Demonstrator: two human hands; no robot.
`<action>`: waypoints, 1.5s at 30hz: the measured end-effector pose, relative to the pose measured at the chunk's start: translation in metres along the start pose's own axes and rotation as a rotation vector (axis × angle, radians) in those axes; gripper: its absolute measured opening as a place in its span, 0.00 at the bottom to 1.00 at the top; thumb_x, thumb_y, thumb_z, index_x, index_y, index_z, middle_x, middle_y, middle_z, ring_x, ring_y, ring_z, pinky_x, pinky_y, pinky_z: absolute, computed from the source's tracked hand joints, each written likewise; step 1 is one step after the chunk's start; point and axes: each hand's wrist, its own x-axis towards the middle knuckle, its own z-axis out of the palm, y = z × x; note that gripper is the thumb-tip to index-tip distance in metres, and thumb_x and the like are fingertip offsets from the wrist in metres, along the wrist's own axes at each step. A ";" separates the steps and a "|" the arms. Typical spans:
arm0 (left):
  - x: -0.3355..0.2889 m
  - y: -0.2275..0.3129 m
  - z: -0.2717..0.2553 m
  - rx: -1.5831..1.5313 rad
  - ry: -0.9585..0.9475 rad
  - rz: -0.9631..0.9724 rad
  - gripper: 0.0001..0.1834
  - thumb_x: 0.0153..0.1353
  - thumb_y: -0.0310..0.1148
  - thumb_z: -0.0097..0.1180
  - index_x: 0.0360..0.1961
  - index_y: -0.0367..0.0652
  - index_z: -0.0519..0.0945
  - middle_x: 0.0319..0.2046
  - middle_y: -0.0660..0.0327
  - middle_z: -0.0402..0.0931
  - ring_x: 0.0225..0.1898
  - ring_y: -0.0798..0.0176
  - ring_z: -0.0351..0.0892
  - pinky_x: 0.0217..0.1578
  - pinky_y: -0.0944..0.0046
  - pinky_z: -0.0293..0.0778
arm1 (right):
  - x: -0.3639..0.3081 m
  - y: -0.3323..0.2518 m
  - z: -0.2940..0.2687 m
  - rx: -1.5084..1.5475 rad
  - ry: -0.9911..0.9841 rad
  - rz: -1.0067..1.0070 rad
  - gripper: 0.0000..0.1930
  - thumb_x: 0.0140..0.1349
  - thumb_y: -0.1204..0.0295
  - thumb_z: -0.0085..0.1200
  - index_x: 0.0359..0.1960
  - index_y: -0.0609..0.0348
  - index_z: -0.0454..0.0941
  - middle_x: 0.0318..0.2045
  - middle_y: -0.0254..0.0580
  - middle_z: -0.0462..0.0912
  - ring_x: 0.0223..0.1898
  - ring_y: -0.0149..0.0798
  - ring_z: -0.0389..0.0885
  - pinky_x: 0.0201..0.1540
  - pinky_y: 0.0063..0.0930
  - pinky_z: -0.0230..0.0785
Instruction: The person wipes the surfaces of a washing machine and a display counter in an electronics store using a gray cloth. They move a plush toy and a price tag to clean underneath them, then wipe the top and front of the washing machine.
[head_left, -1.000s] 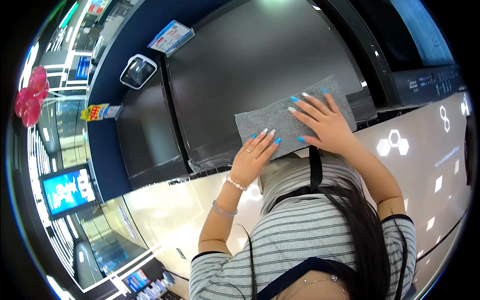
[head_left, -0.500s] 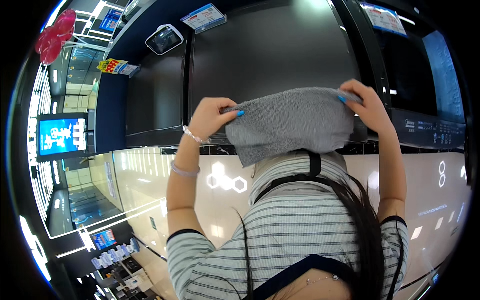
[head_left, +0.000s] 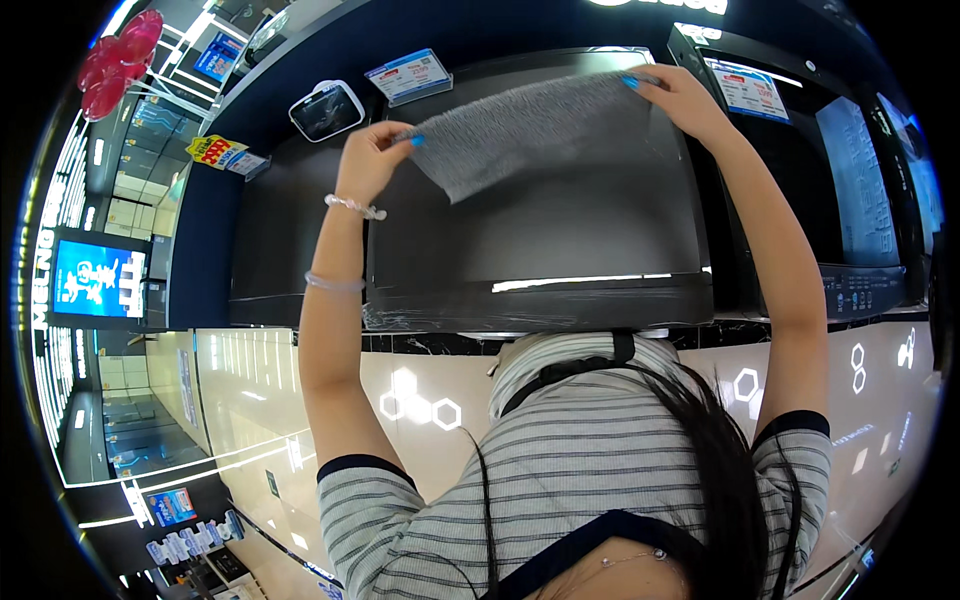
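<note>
A grey cloth (head_left: 530, 130) is stretched between my two hands above a dark, flat-topped appliance (head_left: 540, 240). My left hand (head_left: 372, 158) pinches its left corner between thumb and fingers. At the far right corner, my right hand (head_left: 682, 100) grips the edge with the thumb on top. The cloth slants, higher at the right, and its lower left corner hangs toward me. Its lower edge hangs over the dark top; whether it touches there I cannot tell.
A price sign (head_left: 410, 77) and a white-framed dark device (head_left: 326, 110) stand behind the top. To the right is a black appliance with its own sign (head_left: 747, 90). A yellow tag (head_left: 212, 151) sits at the left, near a lit screen (head_left: 98, 277). Glossy floor (head_left: 270, 400) lies below.
Both hands have carried the cloth away from my body, up and leftward in view, from the front edge to over the far part of the dark top. Both grips stay.
</note>
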 end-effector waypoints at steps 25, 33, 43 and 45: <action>0.014 -0.116 0.131 0.853 -0.087 0.193 0.35 0.66 0.59 0.43 0.70 0.59 0.60 0.74 0.62 0.48 0.74 0.53 0.43 0.69 0.39 0.40 | 0.045 0.020 0.234 -0.509 -0.117 -0.509 0.26 0.68 0.52 0.44 0.67 0.38 0.64 0.68 0.28 0.64 0.71 0.35 0.55 0.73 0.48 0.42; 0.043 -0.124 0.097 0.899 -0.114 -0.061 0.37 0.63 0.66 0.42 0.71 0.71 0.56 0.75 0.64 0.42 0.75 0.52 0.38 0.67 0.30 0.35 | 0.074 0.006 0.238 -0.591 -0.059 -0.423 0.26 0.67 0.52 0.45 0.67 0.31 0.64 0.68 0.25 0.63 0.71 0.34 0.55 0.74 0.49 0.40; -0.141 -0.084 0.102 0.814 -0.335 0.198 0.36 0.59 0.50 0.55 0.68 0.53 0.64 0.74 0.52 0.43 0.74 0.48 0.42 0.67 0.33 0.38 | -0.077 -0.031 0.231 -0.415 -0.170 -0.527 0.28 0.60 0.53 0.53 0.63 0.40 0.69 0.66 0.31 0.67 0.70 0.38 0.58 0.71 0.55 0.41; -0.200 -0.065 0.109 0.780 -0.385 0.164 0.32 0.59 0.50 0.55 0.64 0.57 0.70 0.73 0.50 0.45 0.74 0.47 0.42 0.66 0.31 0.38 | -0.140 -0.052 0.224 -0.325 -0.245 -0.511 0.28 0.59 0.53 0.54 0.62 0.42 0.71 0.65 0.32 0.68 0.69 0.38 0.59 0.71 0.55 0.42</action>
